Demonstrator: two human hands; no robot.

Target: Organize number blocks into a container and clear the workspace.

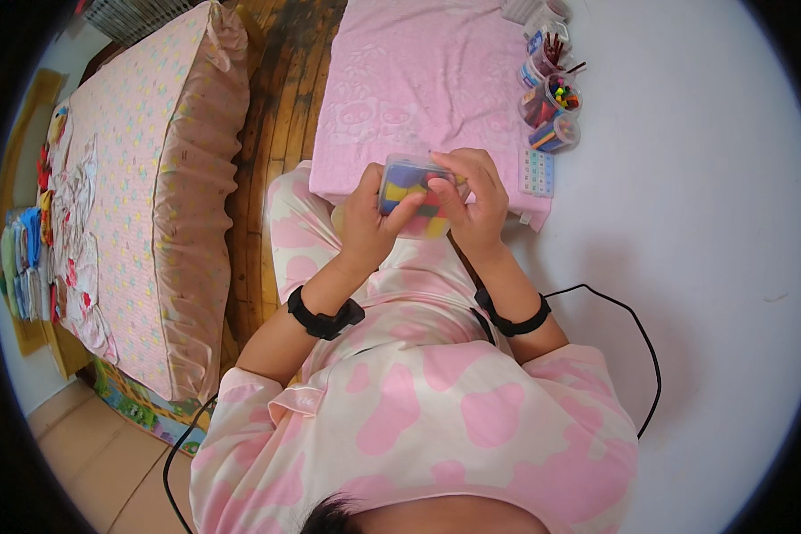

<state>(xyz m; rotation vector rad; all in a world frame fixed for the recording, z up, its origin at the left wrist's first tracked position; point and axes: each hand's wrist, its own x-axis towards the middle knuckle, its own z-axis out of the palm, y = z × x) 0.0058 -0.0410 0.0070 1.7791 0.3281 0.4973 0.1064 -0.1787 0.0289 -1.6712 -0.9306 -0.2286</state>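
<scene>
My left hand [371, 218] and my right hand [478, 200] both grip a small clear plastic box [411, 185] filled with blue, yellow, red and green pieces. I hold it up in front of me, above my lap in pink-and-white patterned clothes. The left fingers wrap its left side and front; the right fingers curl over its top right corner. Each wrist carries a black band.
A pink cloth [418, 80] covers a low surface ahead. Several clear tubs of coloured pieces [550, 98] and a small white tray [537, 172] stand at its right edge. A bed with a pink cover [142, 178] lies to the left. A black cable [636, 329] loops on the right.
</scene>
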